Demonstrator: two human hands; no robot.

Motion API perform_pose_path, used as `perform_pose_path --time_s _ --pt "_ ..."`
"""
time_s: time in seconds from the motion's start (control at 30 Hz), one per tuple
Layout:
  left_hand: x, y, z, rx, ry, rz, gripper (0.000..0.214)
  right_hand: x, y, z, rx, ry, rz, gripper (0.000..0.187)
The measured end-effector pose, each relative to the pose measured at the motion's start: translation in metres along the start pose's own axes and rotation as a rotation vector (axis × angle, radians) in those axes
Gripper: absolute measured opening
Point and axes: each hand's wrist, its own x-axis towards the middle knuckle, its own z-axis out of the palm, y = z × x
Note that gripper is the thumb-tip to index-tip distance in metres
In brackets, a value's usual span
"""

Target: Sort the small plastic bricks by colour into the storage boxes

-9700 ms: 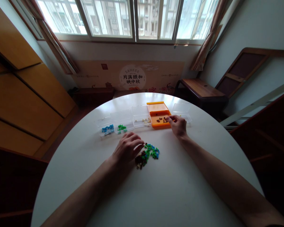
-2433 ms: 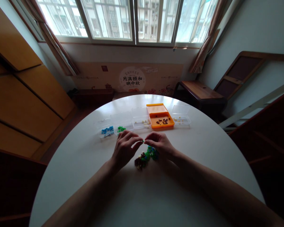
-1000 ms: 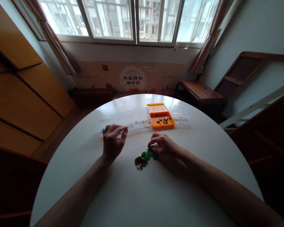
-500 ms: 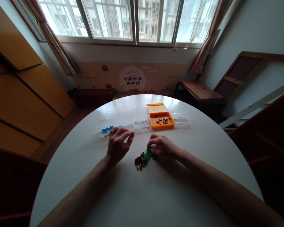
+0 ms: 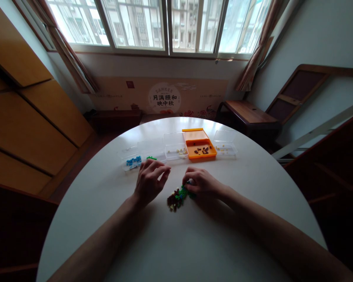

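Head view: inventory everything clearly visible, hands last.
White round table: 1, white, centre
Clear plastic boxes: 4, colourless, table's far side
Orange plastic box: 1, orange, fourth in row
Blue plastic pieces: several, blue, leftmost box
Green pieces: several, green, second box
Cream pieces: several, cream, third box
Brown pieces: several, brown, orange box
Yellow pieces: several, yellow, rightmost box
Mixed-colour cluster: 1, brown, green, blue, cream, table
Paned window: 1, pale, far wall
Fabric curtains: 2, pinkish, window's sides
Printed banner: 1, beige, below window
Wooden cabinet: 1, tan, left
Wooden seat: 1, brown, beyond table
Wooden frame: 1, brown, by right wall
Left hand: 1, bare, near second box
Right hand: 1, bare, at cluster
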Motion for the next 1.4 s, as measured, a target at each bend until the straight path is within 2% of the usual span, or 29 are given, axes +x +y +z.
perform_pose_path --time_s 0.23,0.43,1.0,1.27,1.4 --pt "0.001 0.003 0.000 -0.019 -0.052 0.063 0.006 0.001 -0.001 -0.002 0.017 -0.020 0.007 0.013" --pt "0.002 0.005 0.000 -0.027 -0.092 0.106 0.007 0.001 0.000 -0.001 0.005 -0.034 -0.020 0.026" --pt "0.001 0.006 -0.001 -0.074 -0.159 0.147 0.009 0.002 -0.002 0.001 0.063 -0.016 -0.045 0.015" --pt "0.001 0.011 -0.003 -0.111 -0.207 0.164 0.010 0.006 0.004 0.005 0.318 0.096 0.000 0.009" --pt "0.001 0.012 -0.005 -0.116 -0.202 0.165 0.009 0.009 0.007 0.008 0.534 0.165 0.087 0.010"
